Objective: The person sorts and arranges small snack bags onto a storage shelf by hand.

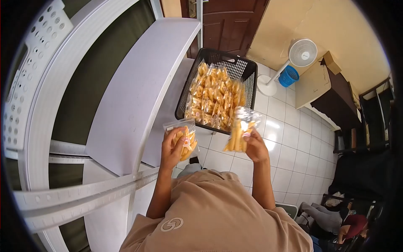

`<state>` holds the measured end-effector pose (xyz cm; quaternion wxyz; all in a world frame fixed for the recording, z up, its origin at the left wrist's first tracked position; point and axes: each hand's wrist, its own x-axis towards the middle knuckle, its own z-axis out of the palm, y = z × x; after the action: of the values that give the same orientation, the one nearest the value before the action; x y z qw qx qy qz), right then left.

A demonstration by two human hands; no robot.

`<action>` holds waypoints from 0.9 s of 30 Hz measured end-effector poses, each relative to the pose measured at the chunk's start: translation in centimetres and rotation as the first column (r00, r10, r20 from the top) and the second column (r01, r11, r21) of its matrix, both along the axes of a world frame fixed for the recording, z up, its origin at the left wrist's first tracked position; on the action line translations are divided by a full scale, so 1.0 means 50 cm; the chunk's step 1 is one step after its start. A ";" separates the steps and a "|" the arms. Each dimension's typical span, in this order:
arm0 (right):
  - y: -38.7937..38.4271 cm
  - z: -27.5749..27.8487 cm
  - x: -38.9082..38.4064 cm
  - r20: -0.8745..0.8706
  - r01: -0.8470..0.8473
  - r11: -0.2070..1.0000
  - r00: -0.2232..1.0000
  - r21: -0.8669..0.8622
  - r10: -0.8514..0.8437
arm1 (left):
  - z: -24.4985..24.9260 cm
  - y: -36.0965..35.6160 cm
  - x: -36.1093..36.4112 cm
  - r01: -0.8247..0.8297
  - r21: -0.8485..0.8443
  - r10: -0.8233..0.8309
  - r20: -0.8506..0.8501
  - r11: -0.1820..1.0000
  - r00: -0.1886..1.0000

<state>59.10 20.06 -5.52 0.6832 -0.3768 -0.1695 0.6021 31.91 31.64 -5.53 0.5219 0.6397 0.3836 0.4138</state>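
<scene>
My left hand [171, 149] grips a clear zip bag of yellow snack sticks [188, 145], with a small label on its front. In my right hand [255, 147] is a second clear bag of yellow snack sticks [240, 133], held upright by its side edge. Both bags are in front of my body, apart from each other. Just beyond them stands a black plastic basket [251, 86] with perforated walls. It holds several rows of similar snack bags [214, 94], packed side by side. The contents of each bag show through the plastic.
White metal shelving [138, 80] rises at my left. A white fan [303, 52] and a blue waste basket [289, 76] stand on the tiled floor [289, 126] at the right. A cabinet [323, 90] is farther right. Another person [331, 218] is bent low at lower right.
</scene>
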 end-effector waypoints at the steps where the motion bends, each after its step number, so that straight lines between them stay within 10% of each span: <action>1: 0.007 0.001 0.019 0.010 -0.035 0.998 0.999 0.054 0.035 | -0.016 0.023 0.007 0.035 0.066 -0.033 -0.038 0.997 0.999; 8: 0.042 -0.031 0.084 -0.114 0.191 0.982 0.975 -0.004 -0.190 | 0.008 0.097 0.094 0.094 -0.133 -0.054 0.273 0.987 0.960; 27: 0.147 -0.114 0.717 0.004 0.119 0.976 0.993 -0.182 -0.120 | -0.091 0.084 0.632 -0.242 -0.302 0.293 0.135 0.922 0.947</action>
<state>94.96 27.40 -11.24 0.6814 -0.4452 -0.0885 0.5742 63.49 35.86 -10.09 0.5778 0.4611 0.4743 0.4781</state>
